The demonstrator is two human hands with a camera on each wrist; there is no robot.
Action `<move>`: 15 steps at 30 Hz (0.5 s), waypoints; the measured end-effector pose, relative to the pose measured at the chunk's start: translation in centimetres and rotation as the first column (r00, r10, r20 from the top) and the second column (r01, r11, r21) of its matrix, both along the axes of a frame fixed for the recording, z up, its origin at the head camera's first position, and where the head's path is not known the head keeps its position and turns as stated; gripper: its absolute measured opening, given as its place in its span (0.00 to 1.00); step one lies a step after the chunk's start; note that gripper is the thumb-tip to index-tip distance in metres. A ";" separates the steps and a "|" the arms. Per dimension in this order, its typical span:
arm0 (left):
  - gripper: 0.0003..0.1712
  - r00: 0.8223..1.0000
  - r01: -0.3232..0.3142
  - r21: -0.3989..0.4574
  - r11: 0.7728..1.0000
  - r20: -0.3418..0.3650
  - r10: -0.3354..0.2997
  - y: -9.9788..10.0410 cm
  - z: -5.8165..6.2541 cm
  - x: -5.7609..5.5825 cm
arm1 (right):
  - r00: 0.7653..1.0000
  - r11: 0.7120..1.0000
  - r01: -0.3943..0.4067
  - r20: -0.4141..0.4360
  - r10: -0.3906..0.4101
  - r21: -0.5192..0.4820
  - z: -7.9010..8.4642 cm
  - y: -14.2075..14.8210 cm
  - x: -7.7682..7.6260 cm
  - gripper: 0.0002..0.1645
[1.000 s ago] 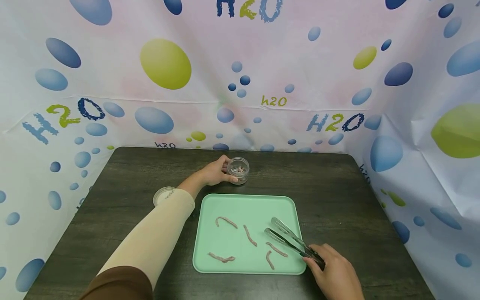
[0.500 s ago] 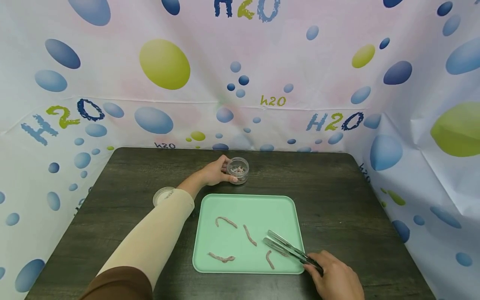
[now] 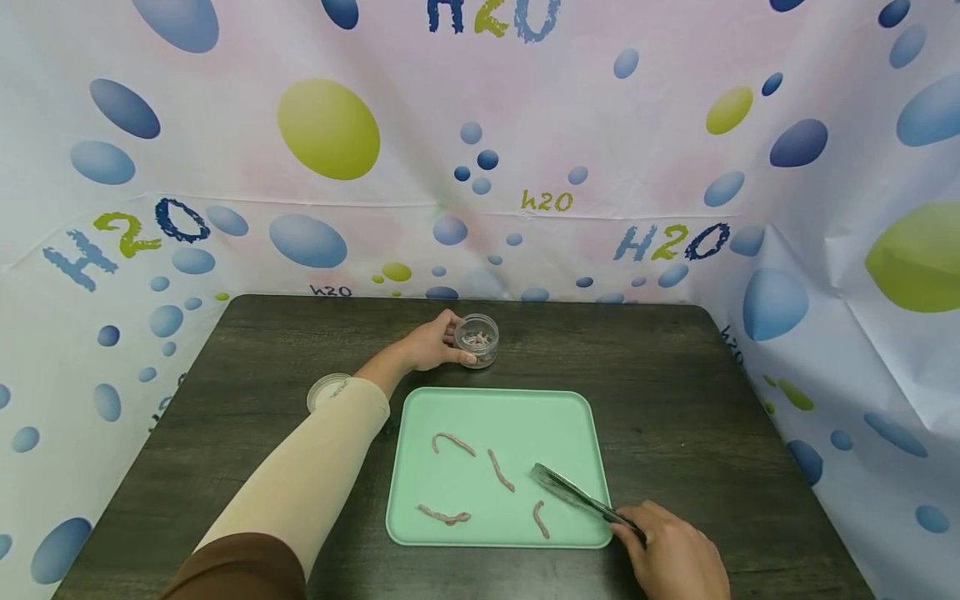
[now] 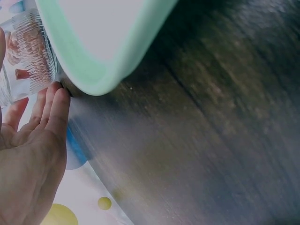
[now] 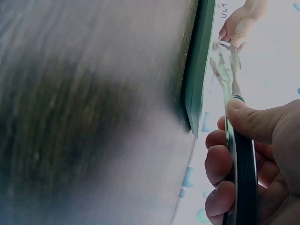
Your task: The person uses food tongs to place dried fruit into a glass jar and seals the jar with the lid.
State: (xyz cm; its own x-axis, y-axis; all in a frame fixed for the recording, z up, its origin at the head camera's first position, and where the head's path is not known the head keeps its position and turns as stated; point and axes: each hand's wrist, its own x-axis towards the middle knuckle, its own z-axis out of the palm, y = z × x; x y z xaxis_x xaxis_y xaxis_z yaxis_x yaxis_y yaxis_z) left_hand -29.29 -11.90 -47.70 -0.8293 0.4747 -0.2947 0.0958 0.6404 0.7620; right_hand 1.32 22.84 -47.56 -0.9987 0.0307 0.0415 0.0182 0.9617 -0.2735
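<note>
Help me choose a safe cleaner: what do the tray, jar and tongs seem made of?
Tray: probably plastic, smooth and satin, with a moulded-looking rounded rim.
Jar: glossy, see-through and ridged; plastic or glass, the look cannot settle which.
Tongs: likely metal, judging by the shiny edge; the dark grip may be plastic.

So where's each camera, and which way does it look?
Head: on the person's head, looking forward and down at the tray, jar and table; left hand, right hand and a sleeve show.
Left wrist: on that wrist, facing the jar and a tray corner; the left hand shows.
Right wrist: on that wrist, looking along the tongs; the right hand shows close, the left hand farther off.
All three share the tray and left hand.
</note>
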 end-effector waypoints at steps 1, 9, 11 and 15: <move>0.46 1.000 0.000 -0.001 1.000 0.000 0.000 0.0 0.0 0.0 | 1.000 1.000 0.001 -0.008 -0.001 -0.007 0.0 0.0 -0.1 0.10; 0.46 1.000 -0.001 -0.005 1.000 -0.001 0.001 0.0 -0.1 0.1 | 0.999 0.996 0.037 -0.021 -0.039 -0.076 0.1 0.0 -0.8 0.12; 0.46 1.000 0.000 -0.003 1.000 -0.001 0.000 0.0 -0.1 0.1 | 0.999 0.995 0.049 -0.004 -0.050 -0.090 0.2 0.0 -0.9 0.12; 0.46 1.000 0.001 0.000 1.000 0.000 -0.001 0.1 -0.1 0.0 | 0.998 0.992 0.056 -0.010 -0.057 -0.112 0.4 0.0 -1.3 0.11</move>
